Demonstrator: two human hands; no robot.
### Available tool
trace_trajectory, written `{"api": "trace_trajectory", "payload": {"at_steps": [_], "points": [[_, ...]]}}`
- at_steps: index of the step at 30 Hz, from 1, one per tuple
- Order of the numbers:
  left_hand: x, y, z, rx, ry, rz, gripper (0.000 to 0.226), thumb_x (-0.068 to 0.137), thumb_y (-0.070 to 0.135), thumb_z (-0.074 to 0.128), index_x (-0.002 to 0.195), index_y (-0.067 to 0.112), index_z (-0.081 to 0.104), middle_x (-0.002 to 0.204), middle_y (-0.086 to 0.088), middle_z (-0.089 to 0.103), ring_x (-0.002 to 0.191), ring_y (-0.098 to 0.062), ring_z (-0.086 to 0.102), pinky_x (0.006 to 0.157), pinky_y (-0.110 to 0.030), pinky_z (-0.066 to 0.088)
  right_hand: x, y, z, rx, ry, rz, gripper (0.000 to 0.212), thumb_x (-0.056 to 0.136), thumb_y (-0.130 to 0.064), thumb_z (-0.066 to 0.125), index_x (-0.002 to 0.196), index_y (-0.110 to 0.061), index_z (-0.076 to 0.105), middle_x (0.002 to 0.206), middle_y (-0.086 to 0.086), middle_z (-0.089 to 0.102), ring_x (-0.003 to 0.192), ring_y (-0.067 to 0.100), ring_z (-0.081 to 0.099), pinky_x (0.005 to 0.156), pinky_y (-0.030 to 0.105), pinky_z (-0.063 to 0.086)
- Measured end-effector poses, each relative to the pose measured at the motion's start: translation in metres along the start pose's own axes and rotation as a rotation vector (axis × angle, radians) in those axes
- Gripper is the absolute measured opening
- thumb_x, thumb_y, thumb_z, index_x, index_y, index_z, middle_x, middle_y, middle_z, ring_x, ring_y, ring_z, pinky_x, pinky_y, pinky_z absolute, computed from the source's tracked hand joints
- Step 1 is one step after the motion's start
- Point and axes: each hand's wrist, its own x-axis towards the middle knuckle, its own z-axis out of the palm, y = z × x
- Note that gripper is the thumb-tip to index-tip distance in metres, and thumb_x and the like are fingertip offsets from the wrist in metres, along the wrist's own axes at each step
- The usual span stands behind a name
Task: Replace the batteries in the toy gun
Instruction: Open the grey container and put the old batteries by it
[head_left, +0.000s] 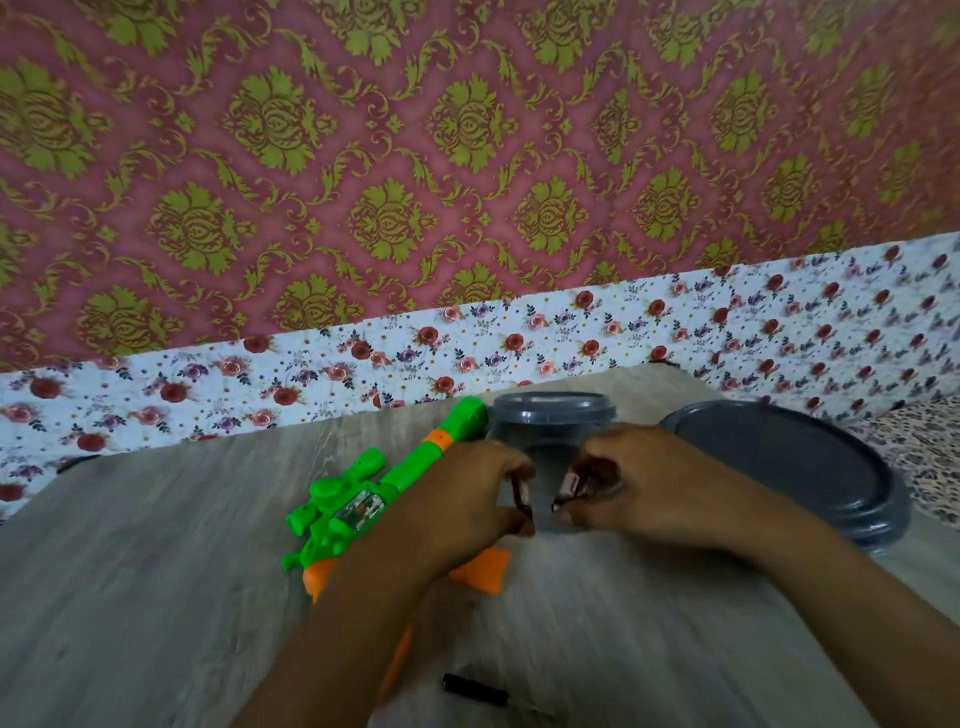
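Grey wood-grain table (156, 545) runs under both my hands, against floral wallpaper (467, 156). My left hand (457, 509) pinches one battery (521, 498); my right hand (639, 488) pinches another battery (570, 486) just beside it. Under my left wrist lies the green and orange toy gun (374, 493). Beyond my fingers stands a grey tub (550, 415), its lid (779, 467) past my right hand. A dark battery (475, 689) lies between my forearms.
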Motion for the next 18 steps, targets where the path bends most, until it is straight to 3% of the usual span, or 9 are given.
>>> {"api": "trace_trajectory", "payload": {"at_steps": [3,5,8,11,15,18], "points": [[0.030,0.005,-0.005,0.025,-0.010,-0.030,0.040,0.074,0.017,0.076,0.112,0.009,0.065,0.112,-0.007,0.065,0.104,-0.021,0.058,0.087,-0.030,0.046,0.031,0.007,-0.012,-0.062,-0.046,0.062,0.025,0.077,-0.042,0.066,0.075,-0.019,0.057,0.071,-0.005,0.053,0.064,0.007,0.051,0.056,0.022,0.039],[0.049,0.005,-0.003,0.054,-0.033,-0.050,0.033,0.075,0.014,0.075,0.106,0.009,0.066,0.105,-0.009,0.066,0.095,-0.022,0.061,0.079,-0.029,0.048,0.049,0.013,-0.007,-0.125,-0.117,0.094,0.025,0.077,-0.041,0.066,0.070,-0.020,0.055,0.068,-0.005,0.053,0.063,0.009,0.053,0.057,0.021,0.041],[0.069,0.004,0.003,0.112,-0.105,-0.074,0.026,0.077,0.011,0.072,0.101,0.006,0.067,0.101,-0.013,0.067,0.088,-0.023,0.062,0.075,-0.031,0.049,0.063,0.017,0.005,-0.239,-0.192,0.077,0.028,0.080,-0.040,0.064,0.099,-0.019,0.064,0.087,0.001,0.062,0.079,0.015,0.058,0.070,0.025,0.043],[0.078,-0.002,0.014,0.132,-0.191,-0.097,0.024,0.077,0.009,0.071,0.100,0.005,0.065,0.095,-0.013,0.067,0.088,-0.025,0.064,0.077,-0.034,0.050,0.072,0.022,0.013,-0.330,-0.227,0.029,0.040,0.085,-0.037,0.058,0.121,-0.018,0.057,0.119,0.007,0.061,0.103,0.021,0.057,0.083,0.028,0.042],[0.077,-0.009,0.021,0.095,-0.233,-0.100,0.014,0.082,0.005,0.062,0.096,0.005,0.064,0.082,-0.009,0.059,0.077,-0.018,0.054,0.067,-0.028,0.040,0.083,0.034,0.025,-0.318,-0.284,0.028,0.038,0.086,-0.034,0.057,0.121,-0.018,0.057,0.121,0.008,0.060,0.107,0.023,0.056,0.089,0.030,0.042],[0.083,-0.008,0.018,0.111,-0.287,-0.114,0.021,0.081,0.008,0.066,0.102,0.007,0.064,0.095,-0.014,0.065,0.078,-0.016,0.052,0.069,-0.027,0.041,0.086,0.038,0.029,-0.344,-0.286,0.032,0.041,0.086,-0.035,0.055,0.123,-0.018,0.054,0.123,0.008,0.059,0.110,0.025,0.055,0.091,0.033,0.042]]}}
